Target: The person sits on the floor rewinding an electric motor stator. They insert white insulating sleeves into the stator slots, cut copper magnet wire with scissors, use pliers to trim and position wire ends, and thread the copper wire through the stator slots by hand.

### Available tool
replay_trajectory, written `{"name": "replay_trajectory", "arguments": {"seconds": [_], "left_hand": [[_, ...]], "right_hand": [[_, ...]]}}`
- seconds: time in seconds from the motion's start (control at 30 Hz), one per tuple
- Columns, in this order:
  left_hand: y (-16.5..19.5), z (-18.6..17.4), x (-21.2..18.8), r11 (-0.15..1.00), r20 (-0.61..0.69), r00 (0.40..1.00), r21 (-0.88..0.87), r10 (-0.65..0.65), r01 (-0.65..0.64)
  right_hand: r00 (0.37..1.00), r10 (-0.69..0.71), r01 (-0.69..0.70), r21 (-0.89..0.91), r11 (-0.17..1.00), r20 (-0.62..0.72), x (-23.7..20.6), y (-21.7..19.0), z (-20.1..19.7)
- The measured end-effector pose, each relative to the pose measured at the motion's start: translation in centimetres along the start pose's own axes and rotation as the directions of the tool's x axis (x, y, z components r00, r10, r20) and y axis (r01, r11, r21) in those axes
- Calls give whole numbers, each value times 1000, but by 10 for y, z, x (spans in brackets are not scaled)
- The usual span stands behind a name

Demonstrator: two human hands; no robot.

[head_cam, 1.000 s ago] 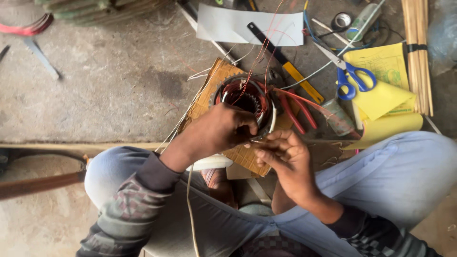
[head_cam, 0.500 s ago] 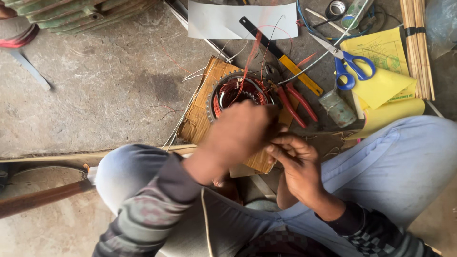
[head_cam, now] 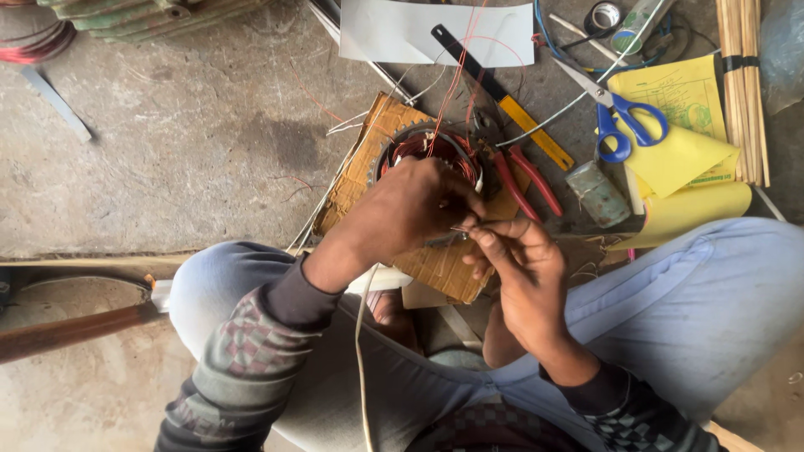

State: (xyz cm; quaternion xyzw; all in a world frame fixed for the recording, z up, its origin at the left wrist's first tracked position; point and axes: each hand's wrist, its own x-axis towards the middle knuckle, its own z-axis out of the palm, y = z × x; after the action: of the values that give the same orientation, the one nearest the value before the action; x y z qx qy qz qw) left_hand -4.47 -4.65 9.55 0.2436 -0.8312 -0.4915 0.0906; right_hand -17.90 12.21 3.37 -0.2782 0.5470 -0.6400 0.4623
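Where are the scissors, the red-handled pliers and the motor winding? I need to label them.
scissors (head_cam: 630, 125): head view, on a blue handle loop.
red-handled pliers (head_cam: 526, 180): head view, on a red handle.
motor winding (head_cam: 419, 146): head view, on the red coils above the left hand (head_cam: 410, 209).

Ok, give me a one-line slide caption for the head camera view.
Both hands, left hand and right hand, work thin wire at a motor stator on cardboard.

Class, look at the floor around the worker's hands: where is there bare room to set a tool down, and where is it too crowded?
Bare concrete floor lies left of the cardboard. Right of the motor stator, pliers, scissors and yellow papers crowd it.
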Motion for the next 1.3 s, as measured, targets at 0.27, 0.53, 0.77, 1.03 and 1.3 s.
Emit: {"name": "replay_trajectory", "arguments": {"seconds": [0.27, 0.53, 0.77, 1.03, 1.3], "left_hand": [[5, -24, -8, 988, 195, 976, -106, -95, 117], [10, -24, -11, 949, 148, 969, -222, -195, 225], [-1, -19, -15, 907, -3, 933, -233, 359, -350], [8, -16, -17, 929, 106, 985, -331, -139, 167], [9, -3, -10, 907, -81, 962, -364, -259, 214]], "right_hand": [[994, 110, -111, 153, 982, 17, 6, 2, 1], [997, 64, -56, 161, 985, -45, 6, 2, 2], [987, -141, 137, -57, 989, -73, 2, 6, 3], [970, -242, 230, -202, 952, -34, 3, 12, 4], [976, -216, 211, -141, 967, -20, 5, 14, 3]]}}
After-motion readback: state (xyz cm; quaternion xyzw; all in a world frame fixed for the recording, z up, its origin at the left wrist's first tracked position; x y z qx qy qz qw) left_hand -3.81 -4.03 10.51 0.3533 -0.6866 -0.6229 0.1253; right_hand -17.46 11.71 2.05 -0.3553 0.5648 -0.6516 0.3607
